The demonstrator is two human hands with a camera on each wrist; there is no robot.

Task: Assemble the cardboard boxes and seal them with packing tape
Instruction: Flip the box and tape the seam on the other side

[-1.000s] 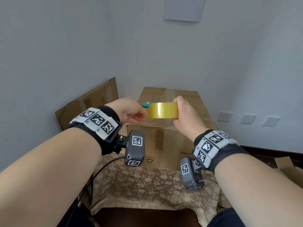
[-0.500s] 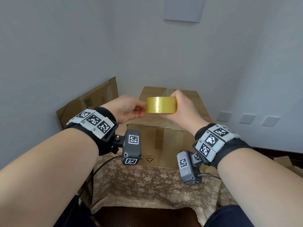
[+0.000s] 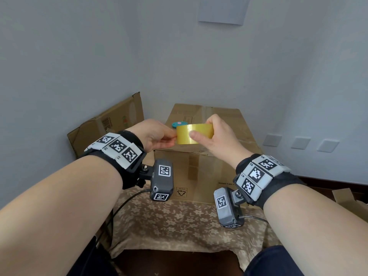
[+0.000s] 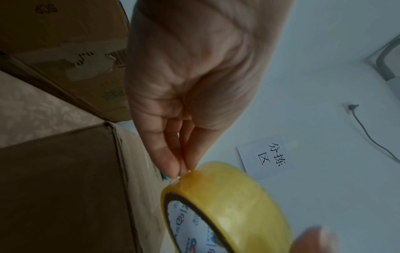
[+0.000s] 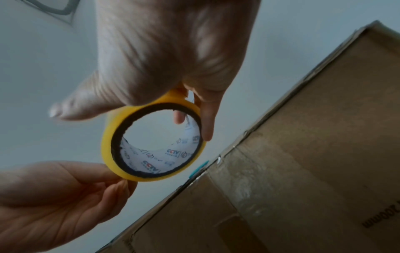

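Note:
A yellow packing tape roll [image 3: 205, 130] is held in the air over the near edge of a closed cardboard box [image 3: 219, 172]. My right hand [image 3: 200, 128] grips the roll, thumb on its near face and fingers over the top and into the core [image 5: 179, 118]. My left hand [image 3: 173, 136] pinches at the roll's left edge with thumb and fingertips [image 4: 173, 166]. In the left wrist view the roll [image 4: 227, 202] is just past those fingertips. Whether a loose tape end is lifted I cannot tell. The box stands on a table with a floral cloth [image 3: 179, 222].
A small teal object [image 3: 179, 124] lies on the box top behind the roll. Flattened cardboard [image 3: 111, 124] leans on the left wall. More cardboard [image 3: 346, 198] lies low at the right. Walls close in behind and on both sides.
The roll rose slightly, then came back down toward the box edge. My right thumb has moved onto the roll's near face. My left fingers stayed at its left edge.

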